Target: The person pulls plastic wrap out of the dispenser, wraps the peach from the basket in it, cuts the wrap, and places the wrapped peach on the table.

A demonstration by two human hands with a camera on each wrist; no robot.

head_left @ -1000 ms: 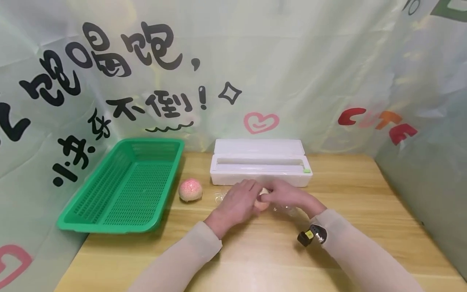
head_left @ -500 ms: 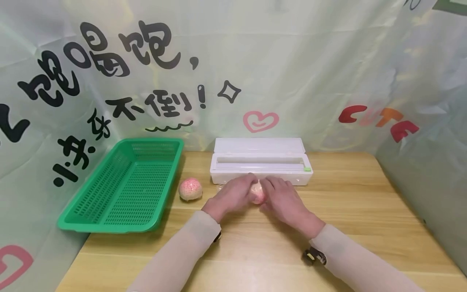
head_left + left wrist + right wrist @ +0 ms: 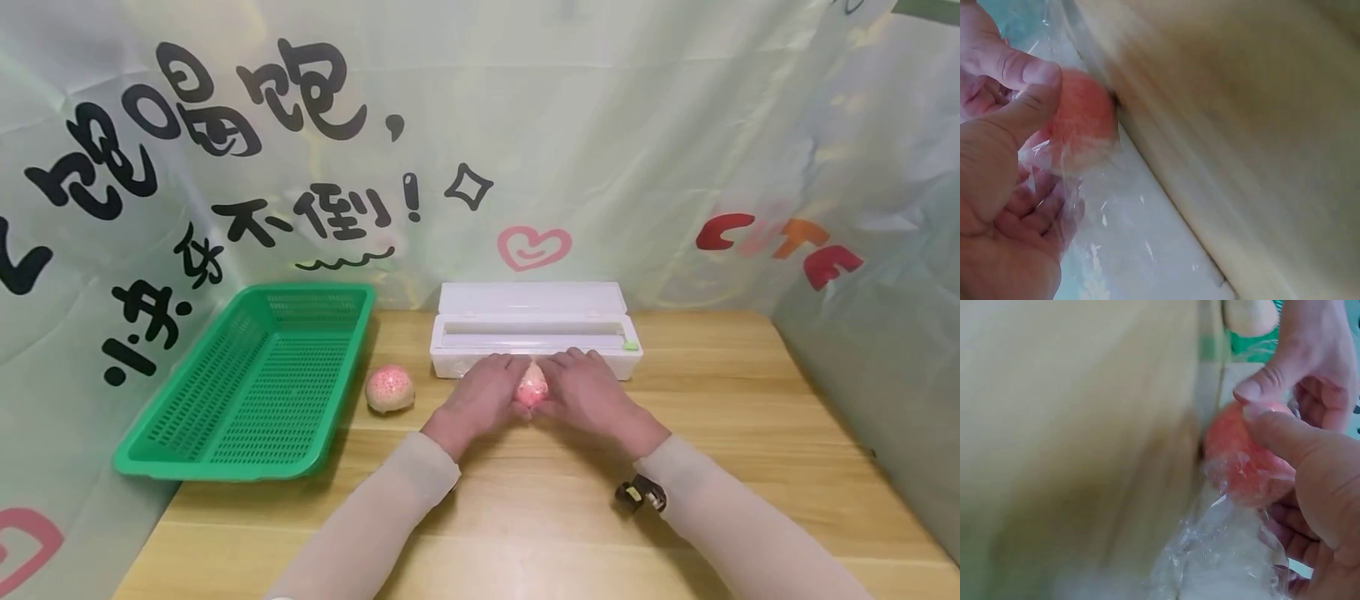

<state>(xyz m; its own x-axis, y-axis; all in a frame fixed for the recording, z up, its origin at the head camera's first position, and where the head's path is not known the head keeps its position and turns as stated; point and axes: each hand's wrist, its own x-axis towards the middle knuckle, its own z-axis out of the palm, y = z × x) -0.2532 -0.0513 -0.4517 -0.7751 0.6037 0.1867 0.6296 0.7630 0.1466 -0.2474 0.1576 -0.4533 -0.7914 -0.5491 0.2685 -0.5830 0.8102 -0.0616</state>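
Note:
A pinkish peach (image 3: 532, 387) wrapped in clear cling film is between my two hands, just in front of the white film box (image 3: 536, 367). My left hand (image 3: 486, 393) holds it from the left and my right hand (image 3: 588, 393) from the right. Both thumbs meet on the peach's near side in the right wrist view, the fingers behind it. Loose cling film (image 3: 1222, 556) trails off the peach there, and crinkled film (image 3: 1100, 231) also shows by the left fingers. The peach's far side is hidden.
A second peach (image 3: 390, 389), pink on top and paler below, sits on the wooden table (image 3: 525, 517) to the left. Beyond it stands a green plastic basket (image 3: 273, 400). The box's lid (image 3: 532, 298) is up, and a printed curtain (image 3: 637, 150) hangs behind.
Over the last second the right hand has shifted from the peach's top to its right side. The left hand has moved slightly back to the left side. The peach appears turned between them.

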